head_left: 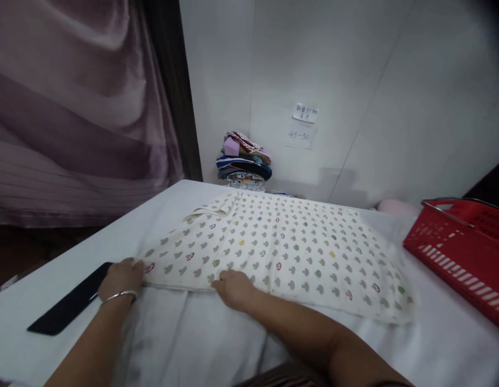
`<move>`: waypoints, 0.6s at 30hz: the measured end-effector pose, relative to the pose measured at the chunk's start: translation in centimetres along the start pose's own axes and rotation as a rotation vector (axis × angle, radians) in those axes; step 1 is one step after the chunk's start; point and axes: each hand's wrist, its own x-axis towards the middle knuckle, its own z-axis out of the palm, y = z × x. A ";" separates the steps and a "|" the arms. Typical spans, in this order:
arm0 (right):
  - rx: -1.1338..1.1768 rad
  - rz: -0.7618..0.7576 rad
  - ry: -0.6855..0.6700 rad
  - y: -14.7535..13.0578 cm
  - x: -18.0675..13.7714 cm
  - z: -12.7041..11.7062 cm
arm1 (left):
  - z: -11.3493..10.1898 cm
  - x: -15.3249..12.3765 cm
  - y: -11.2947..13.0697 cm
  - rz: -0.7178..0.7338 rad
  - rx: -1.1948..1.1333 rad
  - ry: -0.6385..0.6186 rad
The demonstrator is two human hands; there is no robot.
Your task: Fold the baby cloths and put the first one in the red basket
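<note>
- The patterned cloth [282,252], cream with small grey and coloured motifs, lies spread flat across the middle of the white-covered table [201,344]. Its far left corner is folded back on itself.
- The left hand [121,277] sits at the cloth's near left corner, knuckles up and fingers curled against the hem. The fingertips are masked by the fabric, so I cannot tell whether they pinch it or only touch it.
- A thin metal bangle [118,295] circles the left wrist.
- The right hand [233,287] lies palm down on the cloth's near edge, about midway along it. Its fingers are extended, close together and pressed onto the fabric, gripping nothing.
- A dark flat object [70,306] lies on the table just beside the left hand, on its outer side; its type appears unclear at this angle.
- A red plastic basket [459,252] with a metal handle stands at the table's right side, near the cloth's right edge and apart from it.
- A stack of folded clothes [243,161] stands at the table's far end, against the white wall [354,64].
- Two paper notes [305,113] are fixed to that wall, to the right of the stack.
- A mauve curtain [72,107] hangs at left.
</note>
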 end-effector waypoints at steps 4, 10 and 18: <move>0.058 0.035 -0.055 0.2 -0.1 -0.9 | -0.5 -4.3 4.2 0.187 0.111 0.096; 0.099 0.079 -0.061 0.0 -0.6 -1.4 | 1.6 -13.6 10.2 0.703 -0.082 -0.320; 0.150 0.001 0.060 3.4 -9.2 -3.6 | 2.8 -15.2 10.1 0.749 0.035 -0.332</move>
